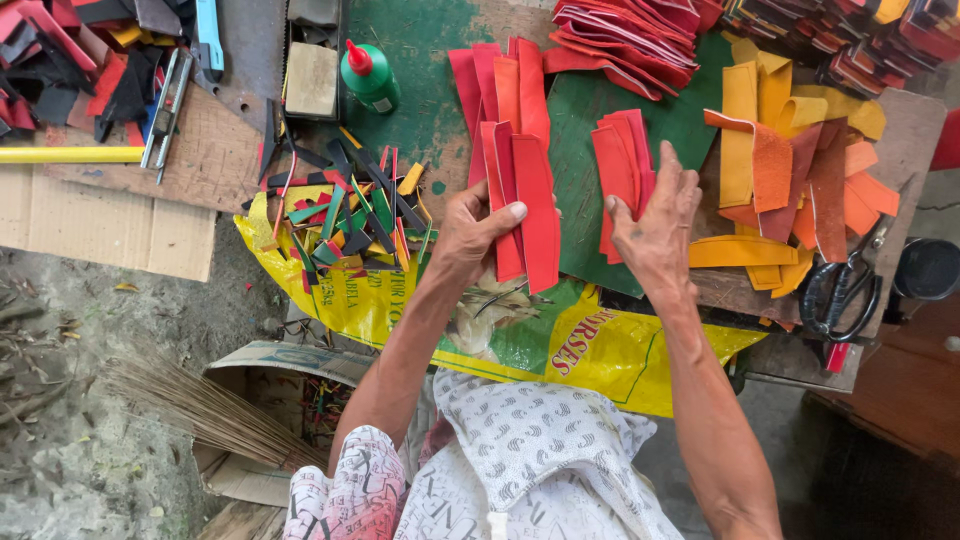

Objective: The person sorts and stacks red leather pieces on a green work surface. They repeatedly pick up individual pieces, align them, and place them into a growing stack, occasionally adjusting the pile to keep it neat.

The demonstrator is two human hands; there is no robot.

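Observation:
My left hand [472, 228] grips a fan of long red and orange leather strips [520, 170], held upright over the bench edge. My right hand [655, 222] rests palm down with fingers spread on a small stack of red leather pieces [618, 160] lying on a green board [590, 120]. The thumb of my left hand presses across the front strip.
Orange and yellow leather pieces [790, 170] lie to the right, with black scissors [840, 285] beside them. A green glue bottle [368, 76] stands at the back. Colourful offcuts [345, 215] pile on a yellow sack [600, 345]. More red pieces [630, 35] are stacked behind. A broom [190, 400] lies below left.

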